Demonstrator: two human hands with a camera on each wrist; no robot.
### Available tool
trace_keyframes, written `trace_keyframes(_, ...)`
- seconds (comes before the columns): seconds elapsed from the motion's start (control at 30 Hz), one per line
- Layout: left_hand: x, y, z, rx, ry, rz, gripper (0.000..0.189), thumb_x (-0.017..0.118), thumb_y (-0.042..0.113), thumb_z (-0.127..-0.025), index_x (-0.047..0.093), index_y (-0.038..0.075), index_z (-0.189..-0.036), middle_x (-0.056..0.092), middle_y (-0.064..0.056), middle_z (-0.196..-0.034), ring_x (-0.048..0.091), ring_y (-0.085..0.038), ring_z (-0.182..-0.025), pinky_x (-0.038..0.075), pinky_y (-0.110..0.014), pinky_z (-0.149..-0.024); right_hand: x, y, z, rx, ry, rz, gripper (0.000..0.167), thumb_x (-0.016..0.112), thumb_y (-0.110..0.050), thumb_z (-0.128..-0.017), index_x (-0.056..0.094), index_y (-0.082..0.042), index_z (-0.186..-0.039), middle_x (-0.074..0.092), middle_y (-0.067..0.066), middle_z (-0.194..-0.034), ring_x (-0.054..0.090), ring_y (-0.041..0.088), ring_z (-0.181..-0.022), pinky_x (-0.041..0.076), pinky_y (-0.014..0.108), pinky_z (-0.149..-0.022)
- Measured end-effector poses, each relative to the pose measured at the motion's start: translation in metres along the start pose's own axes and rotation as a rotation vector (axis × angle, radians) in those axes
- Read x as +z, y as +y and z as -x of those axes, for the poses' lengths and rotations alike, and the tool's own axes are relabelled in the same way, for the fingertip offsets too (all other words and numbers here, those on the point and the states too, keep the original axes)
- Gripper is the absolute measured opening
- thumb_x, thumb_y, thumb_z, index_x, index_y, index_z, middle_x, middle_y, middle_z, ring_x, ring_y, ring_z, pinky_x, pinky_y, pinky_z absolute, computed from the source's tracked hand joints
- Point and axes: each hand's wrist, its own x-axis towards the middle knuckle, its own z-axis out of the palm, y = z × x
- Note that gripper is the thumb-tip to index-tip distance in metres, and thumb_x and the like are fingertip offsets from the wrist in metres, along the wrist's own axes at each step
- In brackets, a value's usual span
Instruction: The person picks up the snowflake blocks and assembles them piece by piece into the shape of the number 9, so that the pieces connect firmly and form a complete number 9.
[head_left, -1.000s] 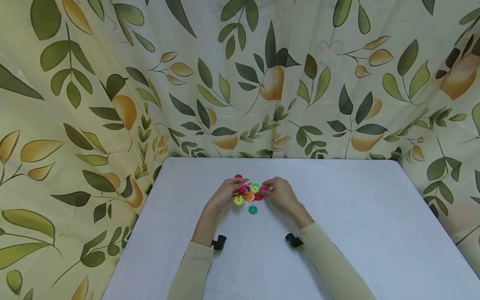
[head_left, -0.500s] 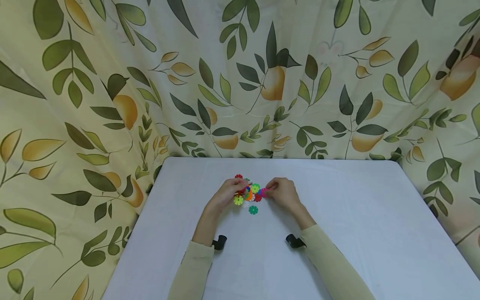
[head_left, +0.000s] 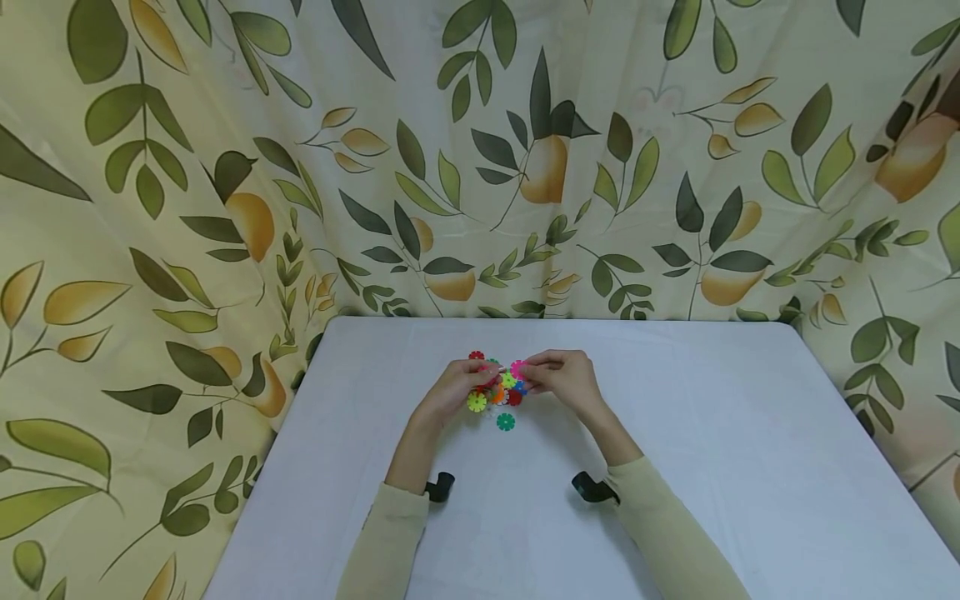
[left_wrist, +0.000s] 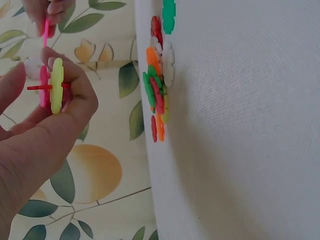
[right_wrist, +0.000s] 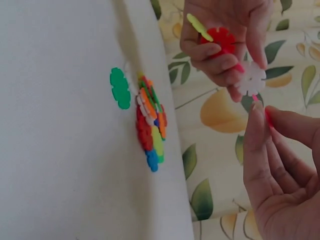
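My left hand (head_left: pixel 450 387) holds a small chain of slotted snowflake discs joined edge to edge. In the right wrist view the chain shows a yellow disc (right_wrist: pixel 199 27), a red disc (right_wrist: pixel 219 41) and a white disc (right_wrist: pixel 251 79), with a pink disc (left_wrist: pixel 44 86) between the red and white ones. My right hand (head_left: pixel 566 379) pinches another pink disc (right_wrist: pixel 269 118) between thumb and forefinger. That disc is held edge-on, right at the rim of the white one. Both hands are raised over the table, close together.
Below the hands a pile of loose snowflake discs (right_wrist: pixel 144 132) in several colours lies on the white table (head_left: pixel 675 467). A green disc (head_left: pixel 506 422) lies a little nearer than the pile. Behind the table hangs a leaf-patterned curtain (head_left: pixel 600 233).
My right hand has lifted the pink disc from beside the pile and brought it left, up to the chain. The left hand has stayed nearly in place with the chain.
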Motion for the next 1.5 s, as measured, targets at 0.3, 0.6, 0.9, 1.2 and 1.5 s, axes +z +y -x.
trace_keyframes(0.3, 0.0, 0.0, -0.001, -0.025, 0.011, -0.014, 0.032, 0.062, 0.022, -0.105, 0.071, 0.0, -0.127, 0.065, -0.026, -0.121, 0.059, -0.039, -0.112, 0.052, -0.029, -0.089, 0.001, -0.008, 0.004, -0.059, 0.004, 0.011, 0.028, 0.08, -0.022, -0.094, 0.079, 0.002, -0.108, 0.078, 0.017, -0.095, 0.075, 0.041, -0.083, 0.063, 0.034, -0.072)
trace_keyframes(0.6, 0.0, -0.001, -0.001, -0.041, 0.01, -0.015, 0.04, 0.068, 0.027, -0.103, 0.07, -0.005, -0.126, 0.068, -0.022, -0.107, 0.061, -0.034, -0.102, 0.051, -0.025, -0.08, 0.003, -0.008, 0.005, -0.094, 0.0, 0.079, 0.023, 0.079, -0.022, -0.096, 0.081, -0.003, -0.107, 0.079, 0.014, -0.095, 0.075, 0.042, -0.085, 0.063, 0.035, -0.073)
trace_keyframes(0.9, 0.001, -0.003, -0.004, -0.037, 0.009, -0.008, 0.033, 0.068, 0.023, -0.103, 0.073, -0.001, -0.126, 0.07, -0.015, -0.109, 0.062, -0.018, -0.094, 0.052, -0.023, -0.083, 0.004, -0.009, 0.006, -0.082, -0.031, 0.078, 0.023, 0.078, -0.02, -0.096, 0.08, -0.001, -0.109, 0.079, 0.015, -0.095, 0.076, 0.041, -0.085, 0.062, 0.036, -0.075)
trace_keyframes(1.2, 0.003, -0.005, -0.004, -0.027, 0.028, -0.011, 0.032, 0.068, 0.019, -0.103, 0.073, -0.003, -0.125, 0.069, -0.01, -0.099, 0.06, -0.015, -0.085, 0.051, -0.021, -0.075, 0.01, -0.004, 0.003, -0.085, -0.008, 0.018, 0.02, 0.079, -0.014, -0.095, 0.08, 0.002, -0.106, 0.078, 0.018, -0.096, 0.076, 0.041, -0.082, 0.062, 0.039, -0.073)
trace_keyframes(1.5, 0.002, -0.003, -0.003, -0.006, 0.004, 0.009, 0.033, 0.062, 0.019, -0.106, 0.066, -0.003, -0.131, 0.062, -0.034, -0.119, 0.061, -0.023, -0.092, 0.053, -0.025, -0.082, 0.011, 0.004, 0.004, -0.089, 0.007, -0.061, 0.03, 0.073, -0.023, -0.1, 0.077, 0.0, -0.119, 0.077, 0.018, -0.104, 0.077, 0.038, -0.085, 0.062, 0.039, -0.078)
